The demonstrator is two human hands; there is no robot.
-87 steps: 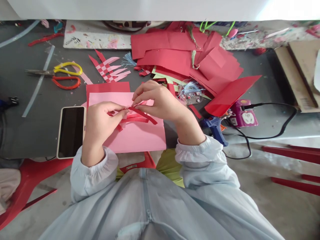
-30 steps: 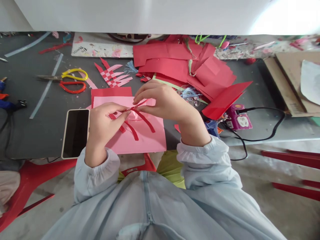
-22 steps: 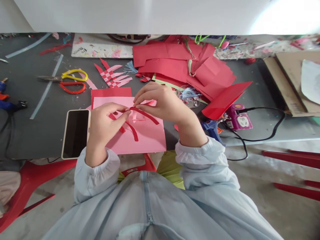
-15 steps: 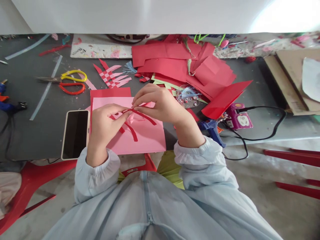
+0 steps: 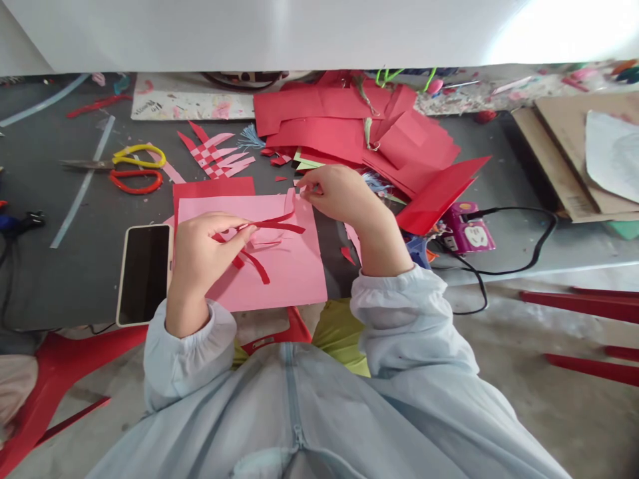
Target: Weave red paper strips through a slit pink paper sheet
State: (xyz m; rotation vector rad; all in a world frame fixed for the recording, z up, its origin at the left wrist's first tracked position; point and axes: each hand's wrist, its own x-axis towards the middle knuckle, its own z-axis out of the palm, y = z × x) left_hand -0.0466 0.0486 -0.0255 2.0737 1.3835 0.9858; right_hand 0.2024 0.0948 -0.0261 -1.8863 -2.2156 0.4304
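Note:
My left hand (image 5: 200,249) pinches a bundle of narrow red paper strips (image 5: 259,243) above a pink paper sheet (image 5: 279,266) on the grey table (image 5: 64,266). The strips fan out to the right and downward from my fingertips. My right hand (image 5: 339,193) is up at the sheet's far right corner, fingers pinched on a pink paper strip (image 5: 291,199) that stands up from the sheet. A red sheet (image 5: 210,187) lies under the pink one.
A phone (image 5: 144,273) lies left of the pink sheet. Scissors with yellow and red handles (image 5: 132,166) and a woven red-pink piece (image 5: 212,153) sit further back. A pile of red paper (image 5: 359,130), a glue gun (image 5: 424,249) with black cable and cardboard (image 5: 564,153) fill the right.
My right hand let go of the red strips and moved up and right to the pink strip at the sheet's far edge. My left hand kept its grip.

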